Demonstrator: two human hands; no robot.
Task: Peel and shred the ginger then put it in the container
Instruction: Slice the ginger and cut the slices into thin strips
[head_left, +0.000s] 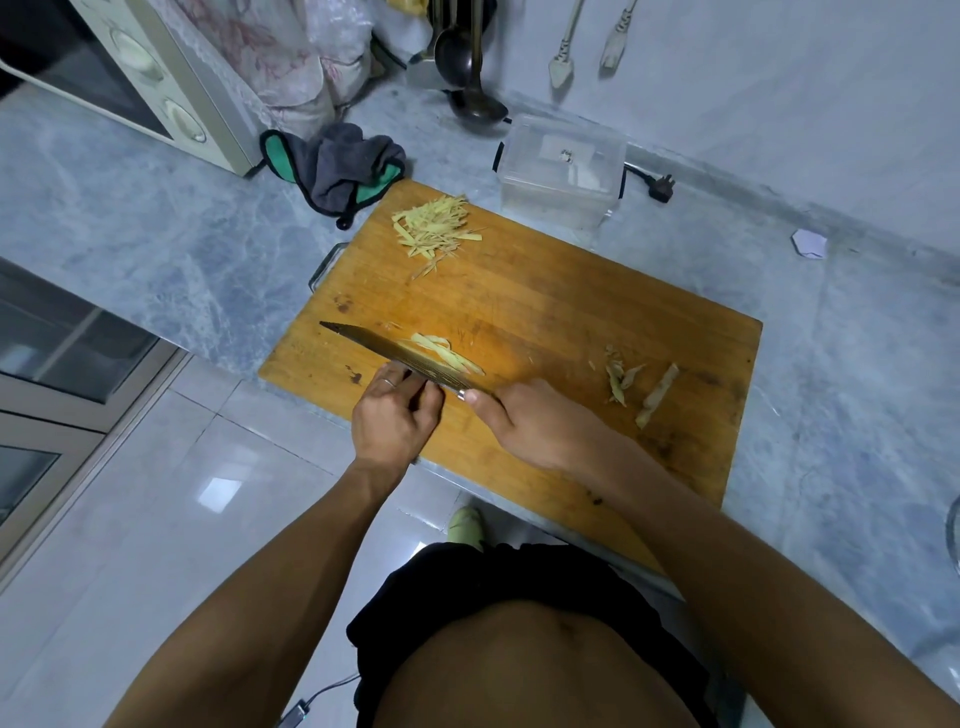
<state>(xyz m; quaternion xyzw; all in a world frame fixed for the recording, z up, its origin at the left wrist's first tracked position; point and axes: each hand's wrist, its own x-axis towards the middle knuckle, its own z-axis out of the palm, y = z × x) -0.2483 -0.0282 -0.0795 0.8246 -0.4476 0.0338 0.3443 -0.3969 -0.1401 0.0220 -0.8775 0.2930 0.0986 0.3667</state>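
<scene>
A wooden cutting board (545, 322) lies on the grey counter. A pile of shredded ginger (434, 228) sits at its far left corner. A few fresh ginger strips (447, 352) lie beside the knife blade (395, 353), which stands on edge on the board. My right hand (530, 421) grips the knife handle. My left hand (397, 410) has curled fingers against the near side of the blade; what they hold is hidden. Ginger peel scraps (641, 387) lie at the board's right. A clear plastic container (561, 169) stands behind the board.
A grey and green cloth (343, 166) lies left of the board's far corner. A microwave (140, 78) stands at the far left. Ladles (470, 78) hang by the wall, and a black plug (661, 186) lies right of the container. The counter edge runs under the board's near side.
</scene>
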